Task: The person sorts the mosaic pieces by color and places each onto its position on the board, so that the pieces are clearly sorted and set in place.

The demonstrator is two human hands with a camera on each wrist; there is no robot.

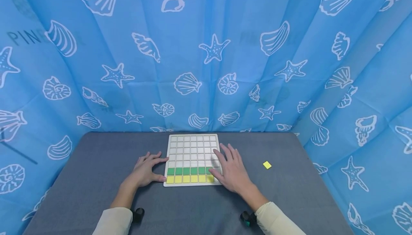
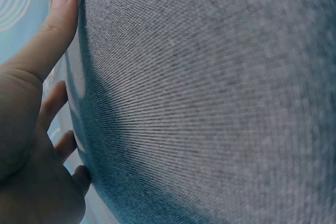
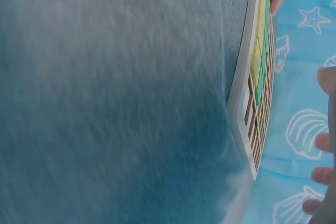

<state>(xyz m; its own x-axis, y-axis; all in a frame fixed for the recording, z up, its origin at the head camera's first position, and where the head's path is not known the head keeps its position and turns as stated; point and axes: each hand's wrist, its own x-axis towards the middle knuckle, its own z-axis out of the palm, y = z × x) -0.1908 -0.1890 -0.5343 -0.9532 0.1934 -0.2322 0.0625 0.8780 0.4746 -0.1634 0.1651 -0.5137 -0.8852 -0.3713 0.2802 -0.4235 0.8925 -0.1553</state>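
A white gridded board [image 1: 193,149] lies on the grey table. Its nearest row holds yellow tiles [image 1: 186,179] and the row behind holds green tiles [image 1: 186,171]; both stop short of the right end in the right wrist view. My left hand [image 1: 145,170] rests at the board's left edge, thumb and index fingertip touching it, fingers spread. Over the board's right side is my right hand [image 1: 233,170], fingers extended and loosely bent, holding nothing. In the right wrist view its fingers [image 3: 323,142] appear raised above the board [image 3: 244,103]. A loose yellow tile [image 1: 267,165] lies to the right.
The grey table [image 1: 309,192] ends at a blue curtain [image 1: 206,99] printed with white shells and starfish. The curtain also runs along the left and right sides. Black straps or mounts [image 1: 138,215] sit at both wrists.
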